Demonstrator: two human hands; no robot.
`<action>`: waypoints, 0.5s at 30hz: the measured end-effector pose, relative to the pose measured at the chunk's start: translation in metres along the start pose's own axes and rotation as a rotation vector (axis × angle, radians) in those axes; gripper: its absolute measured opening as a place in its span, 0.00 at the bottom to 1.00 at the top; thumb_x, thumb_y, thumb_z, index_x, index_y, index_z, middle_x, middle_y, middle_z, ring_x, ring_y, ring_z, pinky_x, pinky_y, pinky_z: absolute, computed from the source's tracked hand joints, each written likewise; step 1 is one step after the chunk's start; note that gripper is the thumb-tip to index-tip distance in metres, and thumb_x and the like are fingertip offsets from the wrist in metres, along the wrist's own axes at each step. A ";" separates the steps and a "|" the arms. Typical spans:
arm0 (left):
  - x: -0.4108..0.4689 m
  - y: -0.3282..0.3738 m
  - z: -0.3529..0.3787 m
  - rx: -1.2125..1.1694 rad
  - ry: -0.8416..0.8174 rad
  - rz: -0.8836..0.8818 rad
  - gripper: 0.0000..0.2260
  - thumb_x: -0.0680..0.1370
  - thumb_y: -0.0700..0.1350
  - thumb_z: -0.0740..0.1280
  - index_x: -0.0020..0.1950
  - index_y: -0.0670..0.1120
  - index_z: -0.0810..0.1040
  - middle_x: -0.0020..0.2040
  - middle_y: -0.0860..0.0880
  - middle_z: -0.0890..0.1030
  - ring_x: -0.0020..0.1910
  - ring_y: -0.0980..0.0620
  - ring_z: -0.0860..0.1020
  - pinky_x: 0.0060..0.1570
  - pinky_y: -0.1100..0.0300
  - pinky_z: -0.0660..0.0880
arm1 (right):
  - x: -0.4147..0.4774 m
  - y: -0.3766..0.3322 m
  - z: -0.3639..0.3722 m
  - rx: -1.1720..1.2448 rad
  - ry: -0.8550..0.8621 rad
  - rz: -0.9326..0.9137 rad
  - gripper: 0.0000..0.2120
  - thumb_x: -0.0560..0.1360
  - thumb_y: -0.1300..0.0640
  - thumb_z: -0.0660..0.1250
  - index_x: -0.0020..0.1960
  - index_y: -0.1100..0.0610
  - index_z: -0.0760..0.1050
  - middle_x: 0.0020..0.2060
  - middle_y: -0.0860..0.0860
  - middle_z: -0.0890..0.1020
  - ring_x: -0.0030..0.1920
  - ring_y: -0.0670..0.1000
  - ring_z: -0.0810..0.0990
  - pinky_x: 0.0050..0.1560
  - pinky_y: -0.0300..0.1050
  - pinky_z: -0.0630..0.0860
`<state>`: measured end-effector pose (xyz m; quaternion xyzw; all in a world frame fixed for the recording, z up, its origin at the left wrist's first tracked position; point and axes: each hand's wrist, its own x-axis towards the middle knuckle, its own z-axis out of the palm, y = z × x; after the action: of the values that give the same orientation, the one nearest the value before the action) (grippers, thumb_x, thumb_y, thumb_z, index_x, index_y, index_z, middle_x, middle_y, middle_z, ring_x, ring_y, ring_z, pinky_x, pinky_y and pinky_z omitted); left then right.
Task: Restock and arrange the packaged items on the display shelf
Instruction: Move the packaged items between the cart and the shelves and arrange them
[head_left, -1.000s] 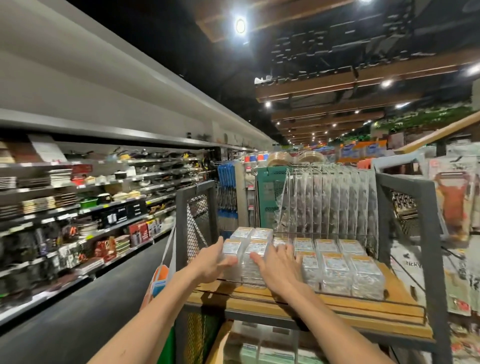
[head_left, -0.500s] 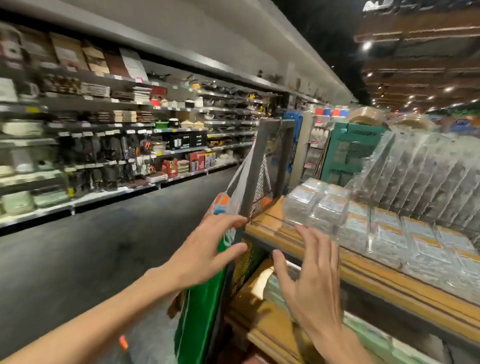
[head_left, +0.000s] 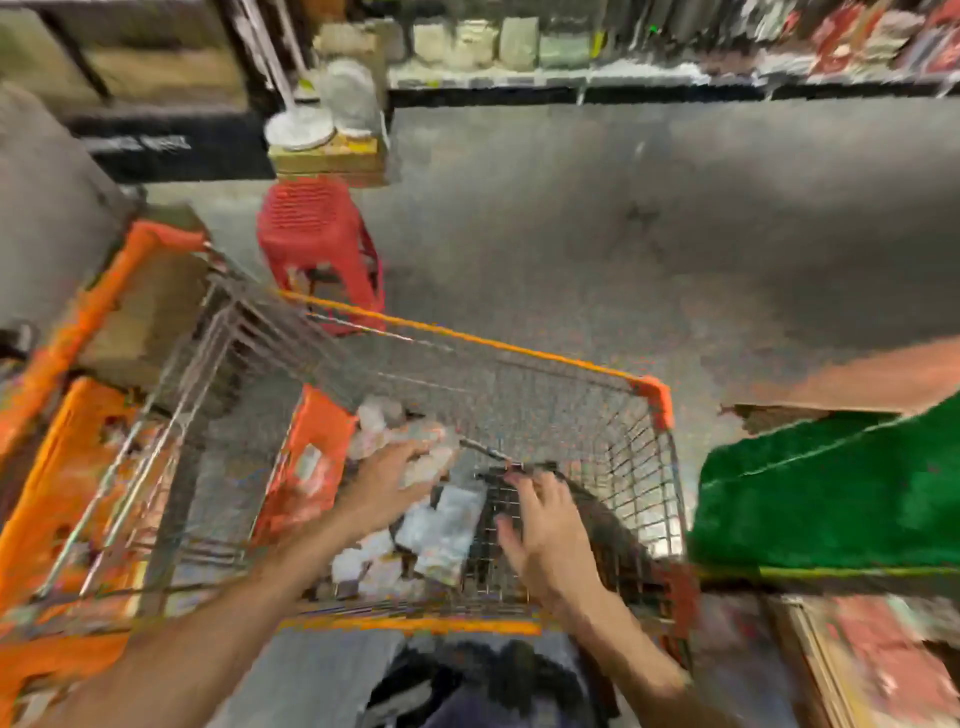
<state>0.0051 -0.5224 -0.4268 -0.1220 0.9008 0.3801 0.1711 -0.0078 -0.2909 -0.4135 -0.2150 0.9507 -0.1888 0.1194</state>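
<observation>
Item: packs (head_left: 447, 525). Pale, clear-wrapped, heaped loose in the bottom of a wire cart (head_left: 519, 358) with orange trim. The heap lies in the cart's middle, just right of an orange crate (head_left: 311, 452) that stands against the left wall. The view is blurred throughout.

Left hand (head_left: 389, 486): reaches down into the cart from near left, forearm bare, palm down. Its fingers (head_left: 415, 454) lie close together over the far part of the heap, tips touching the packs. The blur hides whether they grip one.

Right hand (head_left: 550, 535): reaches in from the near side, palm down, wrist bent slightly left. Its fingers (head_left: 524, 493) are spread apart and hold nothing. They are over a dark mesh patch just right of the heap, with the nearest pack beside the thumb.

Surroundings: red stool (head_left: 317, 239) on the grey floor (head_left: 623, 208) beyond the cart's far left corner; green bag (head_left: 831, 499) to the right of the cart, outside its wall.
</observation>
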 end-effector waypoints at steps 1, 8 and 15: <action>0.007 -0.034 0.005 -0.038 -0.035 -0.084 0.20 0.73 0.47 0.71 0.64 0.47 0.74 0.60 0.48 0.77 0.58 0.50 0.76 0.61 0.57 0.71 | 0.013 -0.004 0.021 -0.031 -0.083 0.006 0.22 0.74 0.49 0.60 0.65 0.57 0.70 0.56 0.55 0.74 0.53 0.60 0.74 0.53 0.52 0.74; 0.043 -0.129 0.025 -0.143 -0.055 -0.347 0.21 0.73 0.35 0.69 0.49 0.63 0.70 0.55 0.61 0.74 0.60 0.55 0.74 0.64 0.55 0.69 | 0.061 -0.005 0.112 0.171 -0.416 0.309 0.22 0.77 0.53 0.62 0.70 0.54 0.64 0.63 0.54 0.71 0.61 0.56 0.72 0.60 0.49 0.71; 0.151 -0.161 0.038 0.048 -0.082 -0.379 0.22 0.78 0.44 0.66 0.71 0.49 0.67 0.67 0.46 0.70 0.67 0.45 0.68 0.64 0.51 0.66 | 0.101 0.020 0.199 0.473 -0.585 0.836 0.26 0.77 0.54 0.65 0.71 0.59 0.61 0.63 0.57 0.74 0.54 0.54 0.76 0.51 0.46 0.74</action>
<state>-0.0679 -0.6179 -0.6159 -0.2696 0.8628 0.3240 0.2792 -0.0424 -0.3807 -0.6157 0.1692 0.8142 -0.2659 0.4876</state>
